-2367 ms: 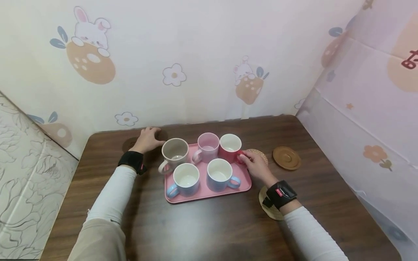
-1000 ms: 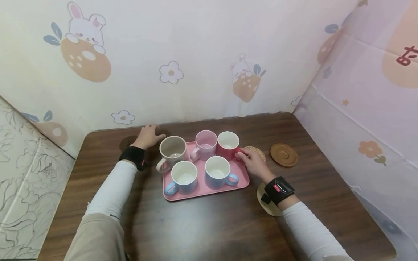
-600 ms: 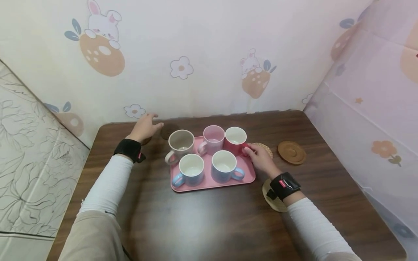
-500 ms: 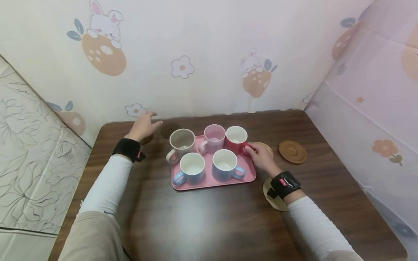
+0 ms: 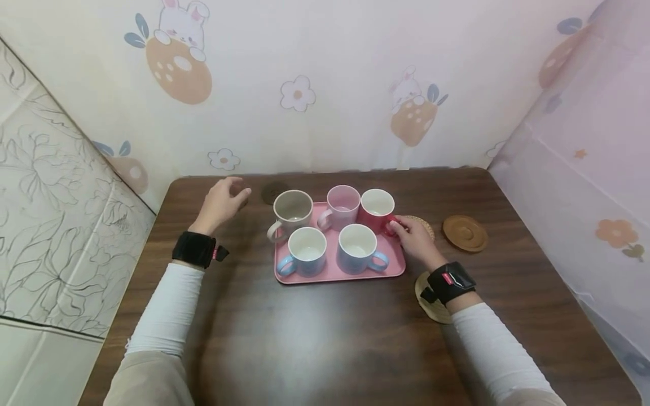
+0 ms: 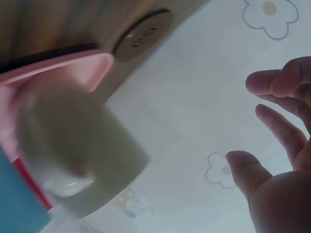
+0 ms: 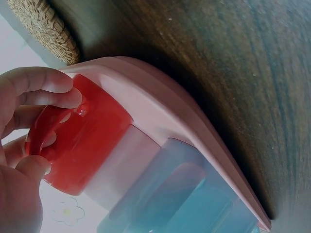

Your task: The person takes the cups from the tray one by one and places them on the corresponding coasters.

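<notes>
Red mug (image 5: 376,209): upright at the far right corner of the pink tray (image 5: 339,274), mouth up, handle turned toward the counter's right edge. Your right hand (image 5: 415,239) reaches in from the right, fingers pinching that handle. Your left hand (image 5: 220,201) hovers near the counter's far left corner, fingers loosely spread, holding nothing.
</notes>
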Demonstrator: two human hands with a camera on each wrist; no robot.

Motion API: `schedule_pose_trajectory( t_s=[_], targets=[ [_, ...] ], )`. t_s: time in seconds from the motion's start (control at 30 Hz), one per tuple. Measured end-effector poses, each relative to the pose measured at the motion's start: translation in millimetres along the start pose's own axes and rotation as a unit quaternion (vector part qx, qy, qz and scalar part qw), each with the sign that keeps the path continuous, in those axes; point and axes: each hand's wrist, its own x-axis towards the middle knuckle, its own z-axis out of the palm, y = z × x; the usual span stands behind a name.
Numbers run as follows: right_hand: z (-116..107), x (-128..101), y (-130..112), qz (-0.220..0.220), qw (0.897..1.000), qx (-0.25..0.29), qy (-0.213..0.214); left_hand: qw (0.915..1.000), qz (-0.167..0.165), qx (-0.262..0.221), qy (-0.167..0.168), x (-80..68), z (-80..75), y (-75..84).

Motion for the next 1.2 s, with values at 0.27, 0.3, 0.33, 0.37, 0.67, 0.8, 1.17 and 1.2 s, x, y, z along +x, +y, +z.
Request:
schedule_pose_trajectory(
  t_s=[0.27, 0.3, 0.33, 0.37, 0.67, 0.8, 1.17, 1.2],
  targets=[
    [0, 4, 1, -0.011, 1.000, 0.002, 0.001, 0.9986, 0.004, -0.049, 0.017, -32.1, 31.2, -2.6],
    [0, 4, 1, -0.012, 1.000, 0.002, 0.001, 0.9983, 0.006, -0.054, 0.019, -35.5, 34.4, -2.0],
    [-1, 4, 1, -0.014, 1.000, 0.002, 0.002, 0.9981, 0.008, -0.058, 0.019, -38.7, 37.2, -1.1],
    [-1, 5, 1, -0.015, 1.000, 0.003, 0.002, 0.9977, 0.008, -0.064, 0.020, -41.6, 39.8, 0.2],
    [0, 5, 3, -0.003, 1.000, 0.012, -0.002, 0.9953, 0.001, -0.092, 0.031, -59.0, 71.2, 7.5],
    [1, 5, 4, -0.011, 1.000, 0.019, 0.001, 0.9927, -0.013, -0.111, 0.045, -63.5, 85.9, 10.5],
    [1, 5, 8, -0.007, 1.000, 0.016, 0.000, 0.9823, -0.045, -0.158, 0.090, -67.0, 101.3, 15.3],
    [0, 5, 8, -0.010, 1.000, 0.015, 0.000, 0.9819, -0.045, -0.159, 0.092, -66.9, 101.7, 15.5]
  ],
)
